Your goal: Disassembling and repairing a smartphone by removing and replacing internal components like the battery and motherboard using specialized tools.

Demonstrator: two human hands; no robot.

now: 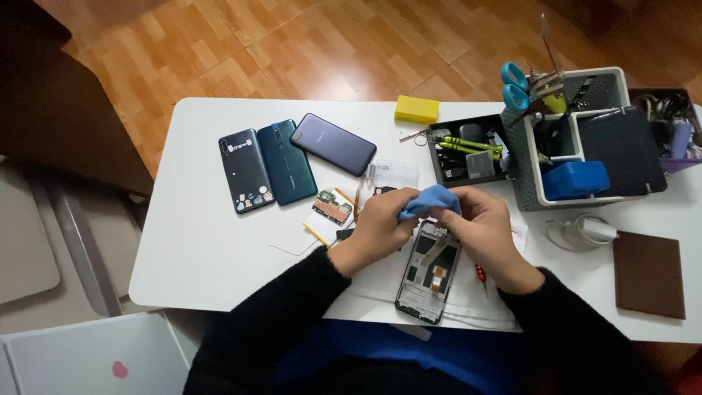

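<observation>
Near the front edge of the white desk, both hands meet over an opened phone. Left hand and right hand pinch a blue cloth between them, fingers curled tight on it. Cloth sits just above the top end of the phone. Phone lies face down, back cover off, inner frame and parts showing, on a white sheet. Black sleeves on both arms.

Left of the hands: a small circuit board on a yellow-edged pad, touching or nearly touching the left hand; cannot tell which.

Further left, 3 phones lie backs up, side by side: black one with stickers, dark green one, dark blue one angled across the green one's top.

Back edge of desk: yellow block. Black tray beside it, with green-handled tools. Grey-and-white organiser to the right holds scissors with blue handles and a blue box.

Right of the hands: white charger with coiled cable, then a brown pad, well apart from the phone.

Wood floor beyond the desk.
</observation>
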